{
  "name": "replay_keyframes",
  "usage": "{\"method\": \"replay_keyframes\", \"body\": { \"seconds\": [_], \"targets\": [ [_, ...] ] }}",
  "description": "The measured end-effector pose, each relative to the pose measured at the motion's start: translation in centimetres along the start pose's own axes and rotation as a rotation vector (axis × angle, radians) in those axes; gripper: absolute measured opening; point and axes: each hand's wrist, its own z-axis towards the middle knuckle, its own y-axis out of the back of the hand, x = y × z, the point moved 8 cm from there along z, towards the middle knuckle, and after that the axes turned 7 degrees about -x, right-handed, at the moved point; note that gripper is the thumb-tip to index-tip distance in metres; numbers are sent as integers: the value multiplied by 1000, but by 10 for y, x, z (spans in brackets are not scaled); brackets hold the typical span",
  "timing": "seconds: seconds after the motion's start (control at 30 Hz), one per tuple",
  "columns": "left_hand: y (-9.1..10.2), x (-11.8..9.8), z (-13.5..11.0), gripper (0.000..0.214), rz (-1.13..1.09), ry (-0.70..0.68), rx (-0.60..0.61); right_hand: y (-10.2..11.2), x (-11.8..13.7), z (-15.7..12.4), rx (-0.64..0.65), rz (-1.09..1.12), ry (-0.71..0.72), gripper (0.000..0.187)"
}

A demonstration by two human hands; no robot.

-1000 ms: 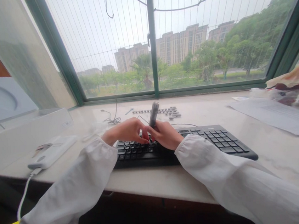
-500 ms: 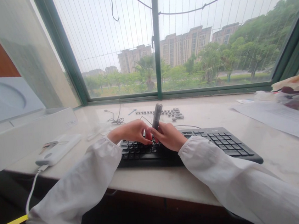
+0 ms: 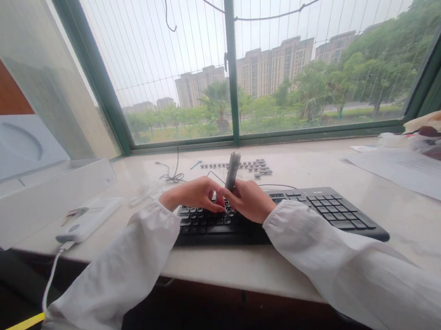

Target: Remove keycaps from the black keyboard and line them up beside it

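**Both hands meet over the black keyboard, the right one around a grey tool**

The person's right hand (image 3: 250, 202) is closed around the lower part of a slim grey tool (image 3: 232, 169), which stands nearly upright and leans a little toward 1 o'clock. Its lower end goes down among the keys and is hidden behind the fingers. The left hand (image 3: 194, 193) lies at 9 o'clock of the right one and touches it. Its fingers are curled downward with their tips at the foot of the tool. The view does not show whether this hand pinches anything or only rests on the keys. Both wrists come out of loose white sleeves (image 3: 136, 263).

The hands work over the left-middle part of the keyboard (image 3: 328, 212), which lies flat on the pale stone sill (image 3: 223, 269), near its front edge.

At 12 o'clock of the hands, further back on the sill, loose keycaps (image 3: 252, 166) lie in short rows. A thin dark wire (image 3: 171, 177) lies coiled at 11 o'clock. At 9 o'clock, well apart from the keyboard, a white power bank (image 3: 89, 219) rests near the edge, and a white cable (image 3: 50, 272) hangs down from its near end. A white box (image 3: 42, 197) stands behind it. At 3 o'clock, sheets of paper (image 3: 418, 174) lie spread on the sill. The green-framed window (image 3: 232, 59) fills the view at 12 o'clock.
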Motion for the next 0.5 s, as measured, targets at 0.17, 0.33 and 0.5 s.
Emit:
{"method": "replay_keyframes", "body": {
  "seconds": [0.17, 0.33, 0.5],
  "targets": [
    [-2, 0, 1, 23, 30, -18, 27, 1, 2, -1, 6, -69, 11, 36],
    [-4, 2, 0, 29, 78, 9, 50, 1, 2, -2, 18, -122, 8, 37],
    [-5, 3, 0, 30, 81, 0, 64, 2, 2, -2, 29, -153, -2, 37]
  ]
}}
